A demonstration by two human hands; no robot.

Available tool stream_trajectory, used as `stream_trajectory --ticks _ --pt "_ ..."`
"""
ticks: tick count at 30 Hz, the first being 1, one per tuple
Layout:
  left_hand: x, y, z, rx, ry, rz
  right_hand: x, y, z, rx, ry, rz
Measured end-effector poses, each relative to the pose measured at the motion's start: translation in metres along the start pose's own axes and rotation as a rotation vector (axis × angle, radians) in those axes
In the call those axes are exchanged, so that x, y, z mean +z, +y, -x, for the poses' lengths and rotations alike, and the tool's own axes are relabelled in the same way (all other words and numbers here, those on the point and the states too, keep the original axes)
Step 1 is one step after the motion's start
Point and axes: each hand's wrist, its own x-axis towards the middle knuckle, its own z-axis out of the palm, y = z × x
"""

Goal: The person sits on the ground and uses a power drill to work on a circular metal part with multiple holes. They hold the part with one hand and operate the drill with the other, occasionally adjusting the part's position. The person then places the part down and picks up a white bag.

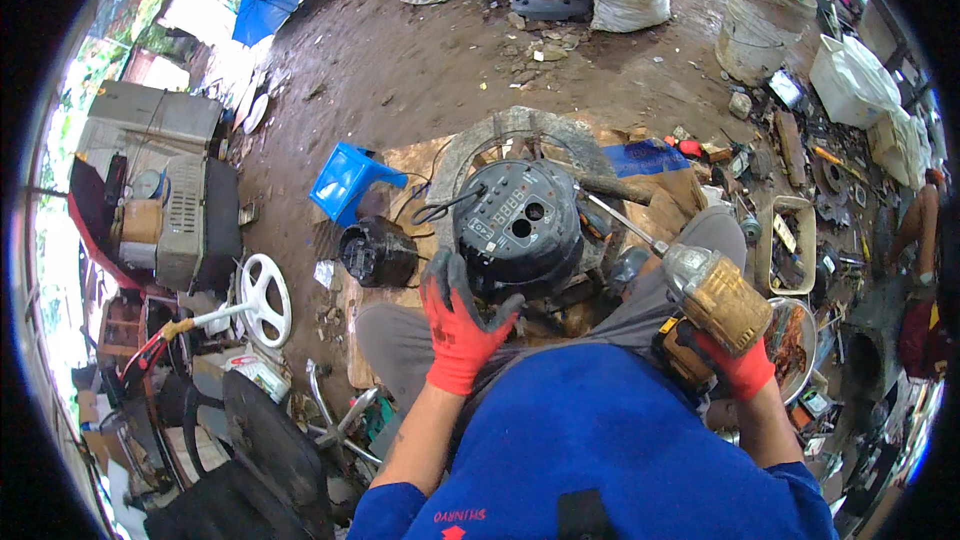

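Although the drill point(722, 300) hides much of our right hand point(747, 368), we see that hand clasped around its grip, the fingers mostly out of sight. Our left hand point(463, 322) is half open, thumb spread from the fingers, just beside the round black unit point(512, 243); we cannot tell whether they touch. That unit sits before us, its underside hidden, a grey ring point(478, 145) curving around its far side.

Blue shirt point(600, 430): red lettering point(459, 516) (inverted); black panel point(526, 240): pale characters point(508, 208)
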Motion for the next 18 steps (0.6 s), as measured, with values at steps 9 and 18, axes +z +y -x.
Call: stream_trajectory --ticks 9,18 --pt "-0.013 0.039 -0.097 -0.350 -0.295 -0.164 0.000 0.005 0.004 0.231 0.027 -0.377" --pt "0.007 -0.045 -0.119 -0.532 -0.397 0.090 0.002 0.004 0.012 -0.043 0.028 -0.145"
